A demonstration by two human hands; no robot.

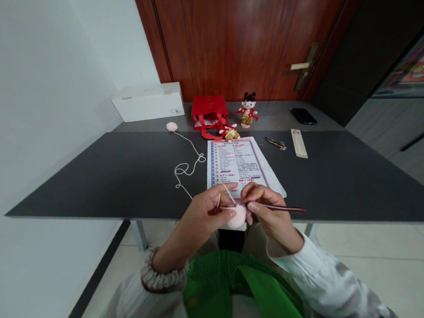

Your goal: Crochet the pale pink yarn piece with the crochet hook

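Observation:
My left hand [202, 216] is closed around a small pale pink crochet piece [236, 218] and pinches its yarn at the near table edge. My right hand [265, 208] is closed on a dark red crochet hook [285, 209], whose tip meets the piece while its handle points right. Pale pink yarn [188, 169] runs from my left hand in loops across the dark table [107, 182] to a small pink yarn ball [172, 127] at the back. A printed pattern sheet [238, 166] lies just beyond my hands.
At the back stand a red gift bag [209, 111], a small doll [248, 109] in red, a second small doll [229, 133] lying down, a white box [148, 101] and a black phone [303, 116]. Small scissors [275, 143] and a ruler-like strip [299, 143] lie right of the sheet. A wooden door [246, 34] is behind.

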